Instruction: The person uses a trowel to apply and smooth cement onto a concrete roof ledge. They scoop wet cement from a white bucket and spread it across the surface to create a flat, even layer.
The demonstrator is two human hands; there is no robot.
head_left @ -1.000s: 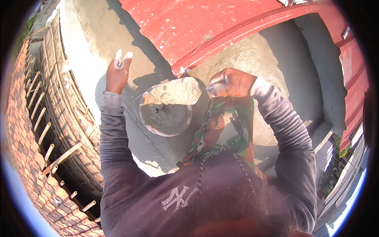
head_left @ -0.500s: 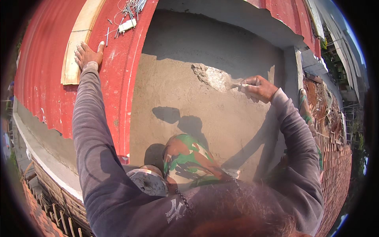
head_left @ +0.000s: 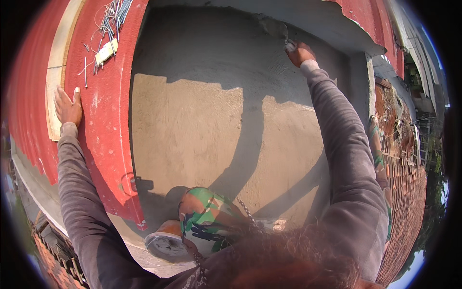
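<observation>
Two bare hands in the head view, set well apart. On the left, spread flat, thumb away from the fingers: left hand (head_left: 69, 110), fingers over the edge of a pale board (head_left: 56, 72), thumb over a red sheet (head_left: 103, 125). On the right, at the end of a long reach: right hand (head_left: 301, 54), closed around the handle of a trowel (head_left: 275, 29). Trowel near the top of the plaster (head_left: 187, 111), in deep shade, blade toward the left; impossible to tell whether touching the plaster or just above it, or how much mortar on the blade.

Ahead of the left hand, on the red sheet: a tangle of nails and wire (head_left: 113, 21), a pale yellow block (head_left: 107, 50) near the tangle, a loose nail (head_left: 85, 72) closer to the thumb.

Near the right hand: a grey ledge (head_left: 332, 24), jutting out above and to the right, tight on the space there. Farther right: roof tiles (head_left: 404, 212).

Lower down, in front of the plaster: a camouflage knee (head_left: 209, 212), and the right sleeve (head_left: 339, 125) across one side. Beside the knee, partly hidden by it: a bucket (head_left: 154, 236), pale inside, well apart from the trowel. Across the sunlit plaster, broad shadows. At the lower edge, blurred hair (head_left: 284, 260).
</observation>
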